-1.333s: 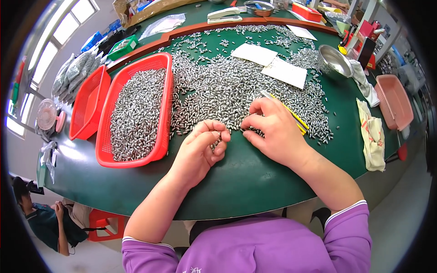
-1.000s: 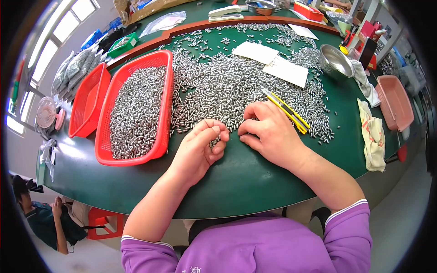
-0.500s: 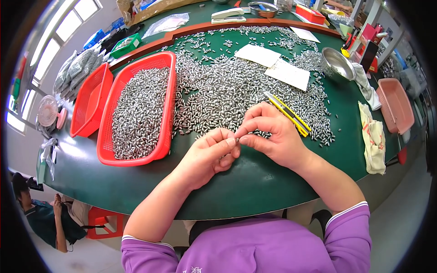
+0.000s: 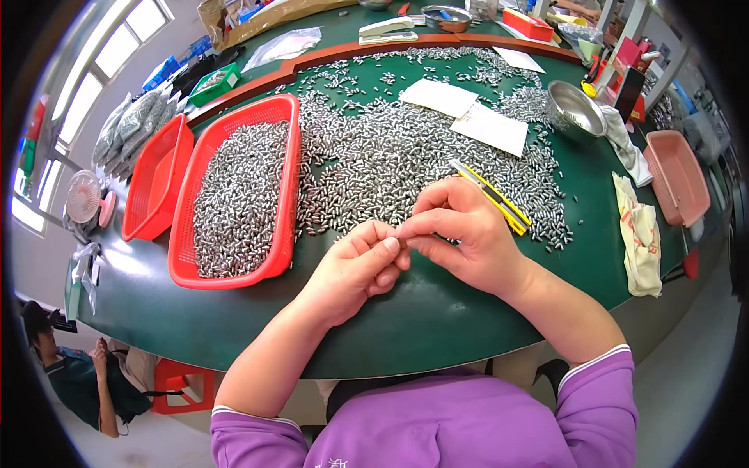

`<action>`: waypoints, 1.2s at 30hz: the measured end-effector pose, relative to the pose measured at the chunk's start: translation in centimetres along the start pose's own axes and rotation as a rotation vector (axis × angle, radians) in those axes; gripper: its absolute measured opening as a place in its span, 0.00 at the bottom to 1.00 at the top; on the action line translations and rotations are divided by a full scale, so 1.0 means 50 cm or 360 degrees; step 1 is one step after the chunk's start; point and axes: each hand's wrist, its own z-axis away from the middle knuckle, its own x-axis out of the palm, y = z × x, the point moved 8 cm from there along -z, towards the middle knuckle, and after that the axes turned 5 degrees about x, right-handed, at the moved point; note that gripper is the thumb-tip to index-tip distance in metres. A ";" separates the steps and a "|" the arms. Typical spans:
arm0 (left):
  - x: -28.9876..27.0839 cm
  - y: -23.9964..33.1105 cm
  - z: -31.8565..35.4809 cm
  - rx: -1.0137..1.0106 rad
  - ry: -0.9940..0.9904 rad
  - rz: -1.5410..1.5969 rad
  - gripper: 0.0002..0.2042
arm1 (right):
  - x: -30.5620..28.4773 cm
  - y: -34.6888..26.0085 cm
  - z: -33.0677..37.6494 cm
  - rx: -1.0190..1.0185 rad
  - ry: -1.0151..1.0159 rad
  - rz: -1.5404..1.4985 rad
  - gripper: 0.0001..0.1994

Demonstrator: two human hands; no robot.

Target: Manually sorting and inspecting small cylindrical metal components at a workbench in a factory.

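Observation:
My left hand and my right hand meet at the fingertips over the near part of the green table. Both are closed in a pinch around something tiny, mostly hidden by the fingers; its kind cannot be made out. Just beyond them spreads a wide heap of small, shiny, silvery metal pieces, pointed at the ends. A yellow utility knife lies on the heap beside my right hand. To the left, a red plastic basket holds many more of the same pieces.
An empty-looking red basket stands further left. White papers rest on the heap, near a metal bowl. A yellowish cloth and a pink basket are at the right. A wooden strip borders the heap's far side.
My hands stay together, the fingers shifting only slightly; the bit glimpsed between them is now more covered. The whole view has moved a little.

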 end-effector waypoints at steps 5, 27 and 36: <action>0.004 0.002 0.000 0.0035 -0.0016 -0.0005 0.05 | -0.002 0.001 0.001 0.0007 -0.0001 0.0029 0.08; -0.011 -0.005 0.000 -0.0001 0.0054 -0.0110 0.06 | 0.007 -0.010 -0.001 -0.0055 -0.0086 0.0117 0.11; -0.011 -0.005 0.000 -0.0080 0.0039 -0.0135 0.06 | -0.007 -0.002 -0.004 0.0027 -0.0156 0.0140 0.10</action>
